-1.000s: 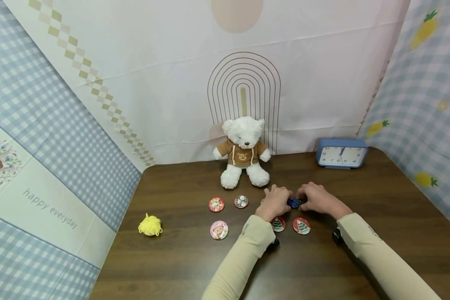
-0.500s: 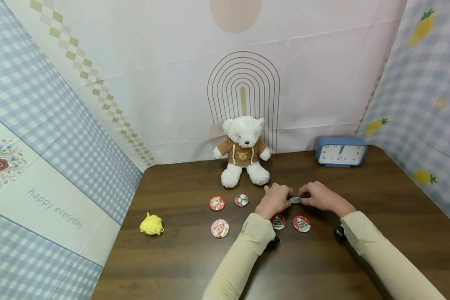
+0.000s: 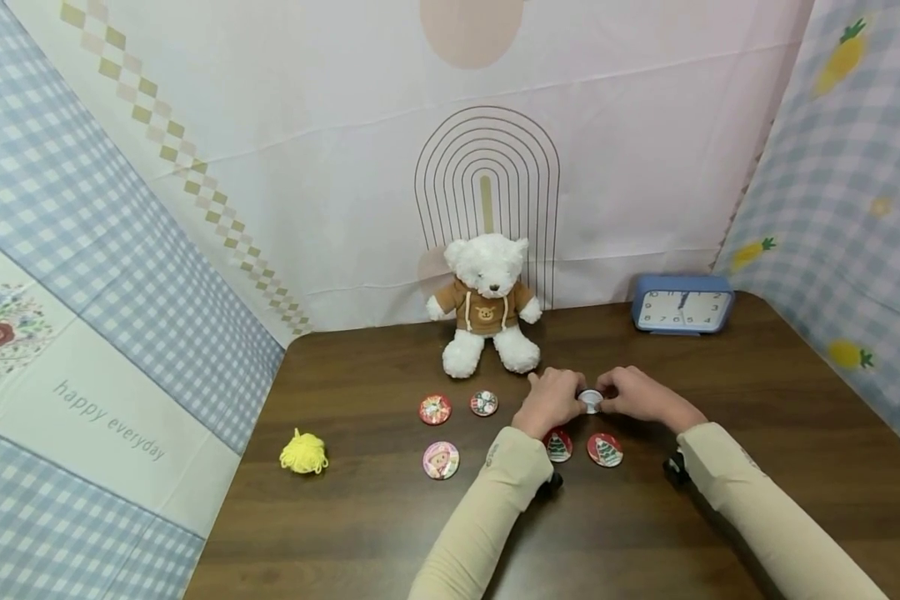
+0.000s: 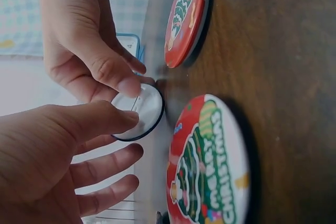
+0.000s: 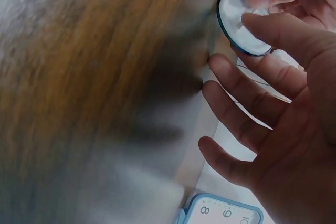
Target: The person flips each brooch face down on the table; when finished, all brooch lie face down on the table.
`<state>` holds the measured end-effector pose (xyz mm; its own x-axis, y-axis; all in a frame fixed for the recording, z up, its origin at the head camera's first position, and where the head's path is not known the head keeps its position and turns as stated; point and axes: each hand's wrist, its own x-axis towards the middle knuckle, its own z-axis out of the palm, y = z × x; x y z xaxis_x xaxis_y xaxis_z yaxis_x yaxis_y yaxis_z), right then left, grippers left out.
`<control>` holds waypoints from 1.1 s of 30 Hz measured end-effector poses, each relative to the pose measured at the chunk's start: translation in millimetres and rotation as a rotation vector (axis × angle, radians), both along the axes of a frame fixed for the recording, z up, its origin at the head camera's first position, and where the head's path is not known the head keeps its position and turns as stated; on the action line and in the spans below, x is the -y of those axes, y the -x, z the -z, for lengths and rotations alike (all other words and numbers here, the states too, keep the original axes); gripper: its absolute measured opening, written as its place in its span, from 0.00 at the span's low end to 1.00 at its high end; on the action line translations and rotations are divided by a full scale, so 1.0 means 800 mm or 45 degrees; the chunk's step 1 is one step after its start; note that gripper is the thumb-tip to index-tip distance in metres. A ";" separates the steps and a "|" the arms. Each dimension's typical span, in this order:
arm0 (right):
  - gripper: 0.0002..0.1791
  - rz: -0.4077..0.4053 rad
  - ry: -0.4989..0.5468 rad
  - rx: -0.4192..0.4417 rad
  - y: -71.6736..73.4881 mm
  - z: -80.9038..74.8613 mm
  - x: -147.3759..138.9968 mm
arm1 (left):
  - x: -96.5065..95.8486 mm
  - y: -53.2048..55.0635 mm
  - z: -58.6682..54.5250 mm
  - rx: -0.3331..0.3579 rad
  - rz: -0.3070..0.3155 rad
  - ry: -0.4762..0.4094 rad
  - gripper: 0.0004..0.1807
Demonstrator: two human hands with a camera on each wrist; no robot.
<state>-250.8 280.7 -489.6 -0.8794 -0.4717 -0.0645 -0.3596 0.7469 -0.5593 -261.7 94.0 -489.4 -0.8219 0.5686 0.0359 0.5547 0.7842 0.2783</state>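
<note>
Between both hands a round button badge (image 3: 590,401) is held tilted, its silvery back towards me. In the left wrist view a thin pin line crosses the white back of this badge (image 4: 150,107), and the rim is dark blue. My left hand (image 3: 550,403) pinches one side with thumb on the back. Opposite it, my right hand (image 3: 641,395) pinches the other side, its other fingers spread in the right wrist view. Just in front lie two red badges with Christmas trees, a left one (image 3: 559,447) partly behind the left wrist and a right one (image 3: 605,450).
Further left lie a red badge (image 3: 435,409), a smaller badge (image 3: 483,403) and a pink badge (image 3: 441,460). Yellow yarn (image 3: 303,452) is at the table's left. A white teddy bear (image 3: 486,312) sits at the back, and a blue clock (image 3: 682,305) stands back right.
The badge in my hands has turned over: its blue face showed a second ago, then it was nearly edge-on, and now its silvery back shows. Both hands stay in about the same place.
</note>
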 end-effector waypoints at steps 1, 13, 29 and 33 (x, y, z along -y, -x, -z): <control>0.03 0.004 -0.001 -0.007 0.000 0.001 0.001 | -0.001 0.000 0.000 0.002 -0.006 0.006 0.04; 0.06 0.085 -0.089 -0.088 0.000 0.002 0.003 | -0.008 -0.003 0.000 0.009 -0.054 0.140 0.09; 0.12 0.095 -0.185 -0.136 0.007 0.002 0.005 | -0.014 -0.002 0.002 -0.006 -0.105 0.185 0.12; 0.10 0.085 -0.191 -0.126 0.007 0.004 0.002 | -0.014 -0.002 0.000 0.005 -0.097 0.207 0.11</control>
